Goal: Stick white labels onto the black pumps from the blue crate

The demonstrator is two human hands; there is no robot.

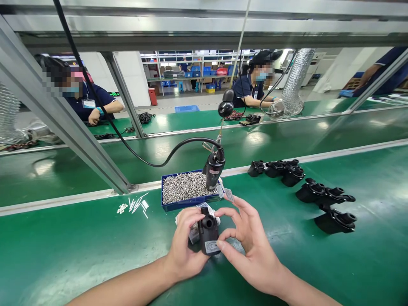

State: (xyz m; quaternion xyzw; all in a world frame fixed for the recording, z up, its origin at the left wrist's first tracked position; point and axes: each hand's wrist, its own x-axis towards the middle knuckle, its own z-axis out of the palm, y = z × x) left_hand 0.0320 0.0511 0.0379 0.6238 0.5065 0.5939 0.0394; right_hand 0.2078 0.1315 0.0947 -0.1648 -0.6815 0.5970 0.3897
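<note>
My left hand (185, 242) holds the black moulded housing (208, 231) over the green table (63, 259) — left fingers (186, 225) clamped on its side. My right hand (251, 246) stands just beside it, fingers spread apart, thumb (219, 245) at the housing's label (211, 247). Beyond lie a blue tray (172, 207) of steel screws (185, 187), with an electric screwdriver (214, 170) above it — black moulded parts (325, 193) to the right

The pump (208, 231) at 6 o'clock was matt black plastic, with a smooth paper label (211, 247). At 12 o'clock, bright steel screws (185, 188) filled a blue tray (188, 202). The belt (63, 255) was glossy green, edged by a smooth pale rail (73, 197).
</note>
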